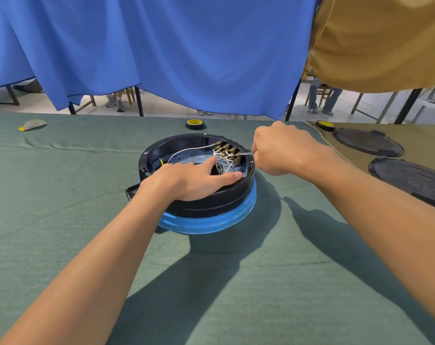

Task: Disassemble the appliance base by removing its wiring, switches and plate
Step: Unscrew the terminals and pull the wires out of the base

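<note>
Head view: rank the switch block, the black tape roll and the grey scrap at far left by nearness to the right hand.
From the right hand:
1. Switch block, just left of it, inside the base.
2. Black tape roll, farther back and to the left on the cloth.
3. Grey scrap, far left of the table.

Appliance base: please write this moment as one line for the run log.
left hand: braces base | right hand: holds thin tool at switches | wires: attached | step: in progress
</note>
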{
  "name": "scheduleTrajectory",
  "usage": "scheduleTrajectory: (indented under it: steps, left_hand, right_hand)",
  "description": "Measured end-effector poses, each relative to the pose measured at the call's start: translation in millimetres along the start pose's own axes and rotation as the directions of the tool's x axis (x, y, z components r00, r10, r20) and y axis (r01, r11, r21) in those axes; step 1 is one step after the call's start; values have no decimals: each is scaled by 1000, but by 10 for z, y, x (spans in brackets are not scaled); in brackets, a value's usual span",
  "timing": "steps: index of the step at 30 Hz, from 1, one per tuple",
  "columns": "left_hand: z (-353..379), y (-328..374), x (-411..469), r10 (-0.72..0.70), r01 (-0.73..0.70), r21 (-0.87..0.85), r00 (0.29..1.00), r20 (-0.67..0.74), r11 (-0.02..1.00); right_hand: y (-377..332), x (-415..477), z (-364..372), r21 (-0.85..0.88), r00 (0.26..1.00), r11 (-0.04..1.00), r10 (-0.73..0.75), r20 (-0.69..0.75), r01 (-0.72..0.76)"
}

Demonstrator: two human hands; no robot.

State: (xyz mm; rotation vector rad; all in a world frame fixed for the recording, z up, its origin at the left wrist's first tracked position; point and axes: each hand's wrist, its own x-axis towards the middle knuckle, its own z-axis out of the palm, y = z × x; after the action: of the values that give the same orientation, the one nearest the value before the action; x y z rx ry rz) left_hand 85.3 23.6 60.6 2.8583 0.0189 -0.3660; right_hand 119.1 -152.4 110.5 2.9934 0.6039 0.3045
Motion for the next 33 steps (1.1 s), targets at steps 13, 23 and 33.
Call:
scheduleTrajectory:
  steps: [13,23,33]
  left_hand:
    - [3,-16,19,9,-9,14,1000,8,1000]
    - [-5,-17,22,9,-10,19,1000,9,1000]
    - [20,-20,35,5,-5,29,1000,-14,1000]
  right_hand:
    - [380,592,-322,254,909,967,-85,409,-23]
    - [460,405,-205,391,932,914,-45,360,-107]
    - [26,-25,-19,-9,1000,1000,-22,1,22]
